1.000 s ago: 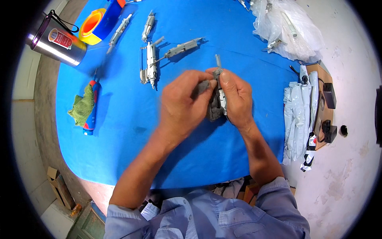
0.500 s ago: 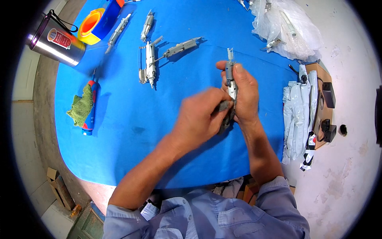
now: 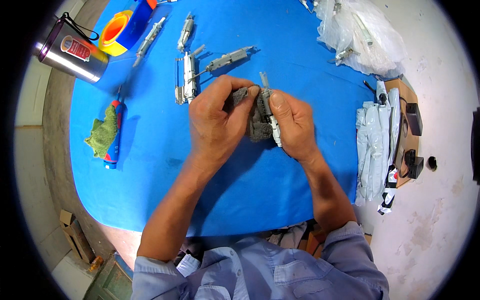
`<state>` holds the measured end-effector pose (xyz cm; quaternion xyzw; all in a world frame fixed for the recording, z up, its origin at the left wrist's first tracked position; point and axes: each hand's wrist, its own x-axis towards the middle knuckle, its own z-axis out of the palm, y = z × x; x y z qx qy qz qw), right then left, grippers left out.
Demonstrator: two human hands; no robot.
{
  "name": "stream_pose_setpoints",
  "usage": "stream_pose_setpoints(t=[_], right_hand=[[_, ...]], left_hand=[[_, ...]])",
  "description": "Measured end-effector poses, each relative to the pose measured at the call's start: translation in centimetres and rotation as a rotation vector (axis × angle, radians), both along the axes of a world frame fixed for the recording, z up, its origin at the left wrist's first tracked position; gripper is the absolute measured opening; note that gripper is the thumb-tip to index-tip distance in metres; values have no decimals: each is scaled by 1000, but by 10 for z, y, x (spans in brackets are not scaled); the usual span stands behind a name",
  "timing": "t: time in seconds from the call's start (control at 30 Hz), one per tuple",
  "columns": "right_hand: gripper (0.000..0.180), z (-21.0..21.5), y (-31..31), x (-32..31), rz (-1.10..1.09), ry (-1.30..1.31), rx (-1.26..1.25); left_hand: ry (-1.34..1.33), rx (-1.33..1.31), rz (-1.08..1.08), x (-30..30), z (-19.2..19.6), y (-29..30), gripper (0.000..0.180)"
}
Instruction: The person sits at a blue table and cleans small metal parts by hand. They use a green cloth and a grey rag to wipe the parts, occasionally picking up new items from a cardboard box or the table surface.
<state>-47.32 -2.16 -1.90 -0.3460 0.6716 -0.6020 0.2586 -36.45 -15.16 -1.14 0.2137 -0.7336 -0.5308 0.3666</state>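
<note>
My right hand [image 3: 295,122] is closed around a slim grey-and-white mechanical part [image 3: 275,131], its thumb along the upper body. A pale forked tip points up and away from me, and the white end slants down below the fingers. Pinched in my left hand [image 3: 220,117] is a dark grey cloth [image 3: 259,131], which hangs against the left side of the part near its upper end. Beyond my hands, similar assemblies lie on the blue table: a two-piece one [image 3: 188,75], an angled one [image 3: 227,59], a short one [image 3: 185,33] and a long one [image 3: 150,40].
At left are a steel travel mug [image 3: 72,52], a yellow-and-blue tape dispenser [image 3: 117,35], and a green cloth [image 3: 102,134] over a blue-and-red screwdriver [image 3: 114,150]. On the right lie clear plastic wrap [image 3: 370,40], grey plastic bags [image 3: 370,145] and a cardboard piece with black blocks [image 3: 413,120].
My left hand has moved up with the cloth, from the part's lower end to its upper end. The part has shifted left and slightly nearer, and its lower end now shows.
</note>
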Motion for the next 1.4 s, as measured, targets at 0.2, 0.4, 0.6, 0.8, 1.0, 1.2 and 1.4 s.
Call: stream_pose_setpoints(t=[0.2,0.4,0.6,0.8,1.0,1.2,1.4], right_hand=[[44,-1,-2,-6,-114,-152,-83],[46,9,1,-14,-123,-381,-123],[46,9,2,-15,-92,-399,-138],[43,5,0,-6,-18,-194,-63],[40,1,-1,-3,8,-143,-36],[44,1,-2,-6,-14,-137,-54],[46,-3,6,-23,-15,-280,-124]], left_hand=[[1,-101,-170,2,-2,24,11],[1,-108,-351,4,-6,43,19],[12,-106,-322,3,-6,42,16],[11,-61,-73,0,-1,16,12],[-49,73,-20,1,0,-2,12],[-55,-47,-75,1,0,13,8],[-71,-246,-235,0,1,34,9]])
